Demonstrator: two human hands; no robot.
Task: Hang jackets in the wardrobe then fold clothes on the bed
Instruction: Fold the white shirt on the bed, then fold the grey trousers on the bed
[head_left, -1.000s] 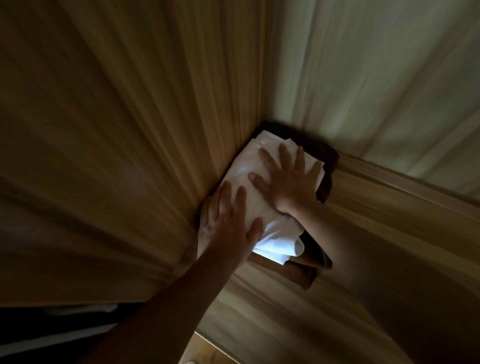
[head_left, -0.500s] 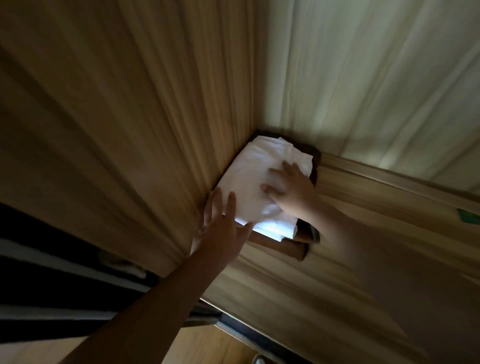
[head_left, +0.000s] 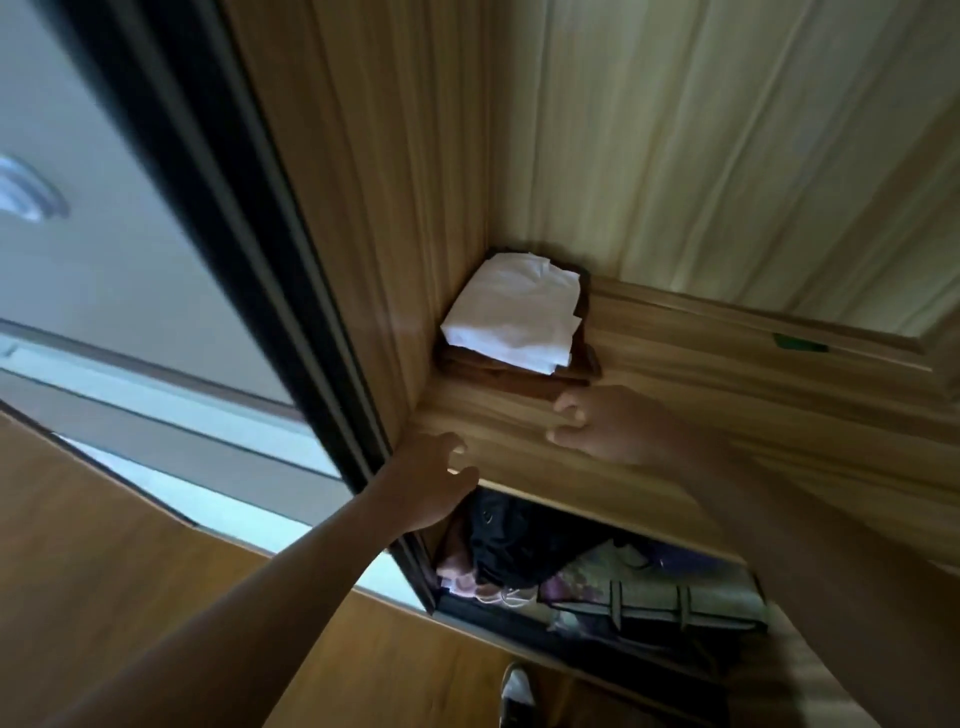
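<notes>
On wardrobe shelf (head_left: 675, 374) | white folded garment (head_left: 514, 312) atop brown stack (head_left: 519, 380) | left hand (head_left: 431, 483), right hand (head_left: 608, 431) slack, empty

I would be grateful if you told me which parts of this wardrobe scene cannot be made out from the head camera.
All in the head view:
- Brown folded clothes: mostly covered by the white folded garment; number of pieces unclear.
- Right hand: motion-blurred; contact with the shelf cannot be told.
- Green object: too small, half behind the ledge.
- Dark clothes below: dim, partly hidden by the shelf and left hand.
</notes>
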